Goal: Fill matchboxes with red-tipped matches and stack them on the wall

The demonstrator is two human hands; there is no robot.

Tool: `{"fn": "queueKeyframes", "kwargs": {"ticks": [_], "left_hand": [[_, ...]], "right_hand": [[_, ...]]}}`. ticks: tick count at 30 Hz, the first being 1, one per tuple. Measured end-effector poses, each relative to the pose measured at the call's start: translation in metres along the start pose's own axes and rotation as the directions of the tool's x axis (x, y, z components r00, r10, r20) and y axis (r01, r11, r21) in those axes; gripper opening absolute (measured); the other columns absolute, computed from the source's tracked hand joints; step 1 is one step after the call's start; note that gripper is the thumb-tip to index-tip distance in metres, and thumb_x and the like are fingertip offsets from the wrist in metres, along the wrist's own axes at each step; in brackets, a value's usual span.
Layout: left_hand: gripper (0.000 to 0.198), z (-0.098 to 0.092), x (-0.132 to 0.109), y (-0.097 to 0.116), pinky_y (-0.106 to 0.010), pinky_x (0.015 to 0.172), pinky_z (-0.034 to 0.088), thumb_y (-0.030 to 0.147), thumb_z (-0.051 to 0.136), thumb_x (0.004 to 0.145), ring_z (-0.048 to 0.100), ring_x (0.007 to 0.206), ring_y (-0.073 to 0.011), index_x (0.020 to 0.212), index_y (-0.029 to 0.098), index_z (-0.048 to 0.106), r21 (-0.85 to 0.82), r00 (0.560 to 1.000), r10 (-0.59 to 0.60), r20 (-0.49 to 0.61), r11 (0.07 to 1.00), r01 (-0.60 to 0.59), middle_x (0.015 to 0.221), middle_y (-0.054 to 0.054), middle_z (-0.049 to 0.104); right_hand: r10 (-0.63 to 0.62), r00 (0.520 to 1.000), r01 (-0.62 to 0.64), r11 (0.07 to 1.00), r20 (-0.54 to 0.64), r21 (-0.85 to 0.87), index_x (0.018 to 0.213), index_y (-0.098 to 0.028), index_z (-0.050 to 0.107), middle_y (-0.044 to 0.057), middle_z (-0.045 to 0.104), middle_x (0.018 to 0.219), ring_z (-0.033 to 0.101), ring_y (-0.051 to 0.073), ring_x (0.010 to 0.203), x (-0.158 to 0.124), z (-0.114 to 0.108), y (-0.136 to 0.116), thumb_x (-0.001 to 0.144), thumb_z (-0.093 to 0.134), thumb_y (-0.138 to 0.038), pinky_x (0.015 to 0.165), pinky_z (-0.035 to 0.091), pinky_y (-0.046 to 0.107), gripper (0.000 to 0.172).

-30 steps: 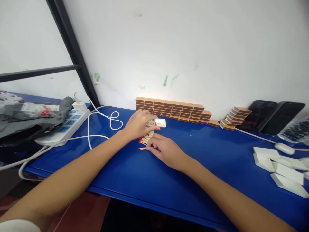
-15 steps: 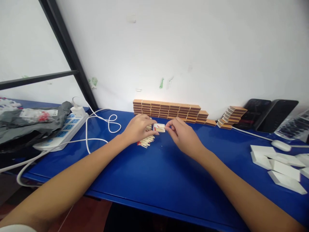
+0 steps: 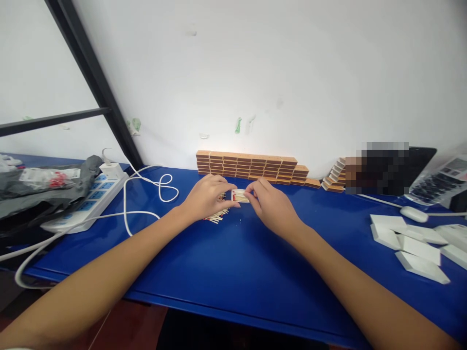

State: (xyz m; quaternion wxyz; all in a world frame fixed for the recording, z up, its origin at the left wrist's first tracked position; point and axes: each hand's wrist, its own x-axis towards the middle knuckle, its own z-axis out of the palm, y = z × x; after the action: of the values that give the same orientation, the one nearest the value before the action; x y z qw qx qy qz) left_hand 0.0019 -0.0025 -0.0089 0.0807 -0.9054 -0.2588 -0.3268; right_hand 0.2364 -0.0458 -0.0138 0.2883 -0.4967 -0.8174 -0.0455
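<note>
On the blue table [image 3: 233, 272], loose matches [image 3: 218, 217] lie in a small heap just under the left hand [image 3: 206, 197]; beside it the right hand [image 3: 269, 205] meets it, and both pinch a small open matchbox tray [image 3: 240, 195] between fingertips, just above the tabletop; white box sleeves [image 3: 412, 245] lie far right; a power strip [image 3: 87, 201] sits left; beyond, stacked matchboxes [image 3: 251, 167] line the wall.
</note>
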Motion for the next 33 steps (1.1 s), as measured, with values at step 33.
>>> {"fn": "queueKeyframes", "kwargs": {"ticks": [33], "left_hand": [[0.041,0.000,0.000,-0.017,-0.040,0.088,0.053,0.052,0.078,0.093,0.073,0.099,-0.0267,0.116,0.018,0.077,0.066,0.992,-0.119,0.037,0.991,0.117,0.105,-0.011,0.079]], "right_hand": [[-0.134,0.937,0.014,0.937,0.321,0.348,0.098,-0.022,0.060,0.004,0.063,0.104,0.058,0.017,0.079,-0.015,0.009,-0.035,0.106,0.056,-0.022,0.071,0.043,0.031,0.009]]}}
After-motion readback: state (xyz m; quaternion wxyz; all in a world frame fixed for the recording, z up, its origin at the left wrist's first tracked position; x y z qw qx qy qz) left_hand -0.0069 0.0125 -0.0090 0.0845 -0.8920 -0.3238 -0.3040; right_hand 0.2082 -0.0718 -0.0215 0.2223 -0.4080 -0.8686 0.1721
